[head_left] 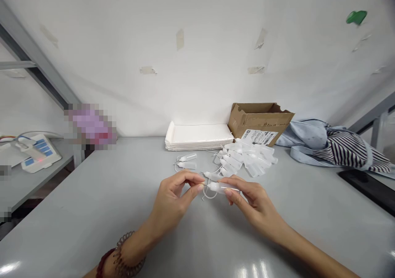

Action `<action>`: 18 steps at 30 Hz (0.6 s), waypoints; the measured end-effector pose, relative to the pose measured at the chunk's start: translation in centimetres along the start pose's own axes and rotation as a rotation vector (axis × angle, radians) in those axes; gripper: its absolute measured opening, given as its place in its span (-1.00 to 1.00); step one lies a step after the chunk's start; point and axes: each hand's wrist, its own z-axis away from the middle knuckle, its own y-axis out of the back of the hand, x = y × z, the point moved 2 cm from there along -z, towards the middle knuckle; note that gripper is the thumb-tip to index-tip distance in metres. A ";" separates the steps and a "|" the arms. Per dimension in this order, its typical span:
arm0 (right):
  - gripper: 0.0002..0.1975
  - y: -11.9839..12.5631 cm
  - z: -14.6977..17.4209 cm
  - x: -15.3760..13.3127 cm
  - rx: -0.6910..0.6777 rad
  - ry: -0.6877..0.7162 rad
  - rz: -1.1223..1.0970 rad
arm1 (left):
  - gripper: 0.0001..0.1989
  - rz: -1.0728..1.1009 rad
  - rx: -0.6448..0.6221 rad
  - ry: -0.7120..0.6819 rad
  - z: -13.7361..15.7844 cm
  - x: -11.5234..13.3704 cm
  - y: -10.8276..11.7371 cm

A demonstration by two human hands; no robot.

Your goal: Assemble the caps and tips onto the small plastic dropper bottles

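Observation:
Between the fingers and thumb of my right hand (249, 193) lies a small translucent needle-tip squeeze bottle (220, 187), held sideways with its white cap to the left. My left hand (182, 189) is closed in a pinch at the thin needle tip; whether a tiny cap is in the fingertips is hidden. A thin white strap (210, 197) loops below the bottle's neck. Just behind, another squeeze bottle (212, 176) rests on the table. Two more bottles (187, 158) lie beyond my left hand. Farther right is a heap of similar bottles (247, 156).
A stack of white padded envelopes (199, 136) sits against the wall beside an open cardboard box (262, 119). Blue and striped cloth (342, 146) and a black phone-like object (368, 189) are at the right. A white and blue device (41, 152) stands on the left surface.

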 end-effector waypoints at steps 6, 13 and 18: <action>-0.72 -0.2 -0.1 0.3 -0.034 -0.051 -0.031 | -0.92 -0.002 0.000 0.019 0.3 -0.7 -0.3; -0.66 -0.1 -0.7 0.8 0.062 -0.162 -0.106 | -0.69 -0.092 0.185 -0.009 -0.4 0.4 0.6; -0.60 -0.2 -0.5 0.9 0.080 -0.232 -0.157 | -0.70 -0.248 0.246 -0.167 -0.3 1.1 1.1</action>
